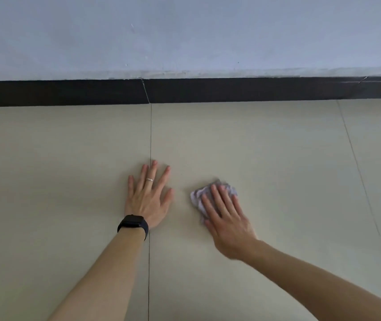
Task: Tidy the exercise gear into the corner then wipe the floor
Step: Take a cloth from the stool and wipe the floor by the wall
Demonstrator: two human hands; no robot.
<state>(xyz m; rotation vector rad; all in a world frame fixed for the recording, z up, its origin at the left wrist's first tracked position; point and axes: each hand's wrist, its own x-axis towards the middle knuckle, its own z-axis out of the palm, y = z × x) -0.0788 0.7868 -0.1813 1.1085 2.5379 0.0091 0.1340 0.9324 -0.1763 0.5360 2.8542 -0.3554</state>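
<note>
My bare left hand point(149, 200) lies flat at centre frame, palm down, fingers spread straight. My bare right hand point(226, 218), just right of it, presses palm down, fingers straight. Both forearms enter from below.

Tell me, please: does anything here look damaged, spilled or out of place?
The black skirting has a pale slanted crack, or a scratch, above the tile joint. The paint of the wall is ragged along the skirting's top edge. No spill shows on the floor. The right hand presses the cloth flat.

Single head view, angled down, close over floor point(46, 181), facing wall point(185, 31)
</note>
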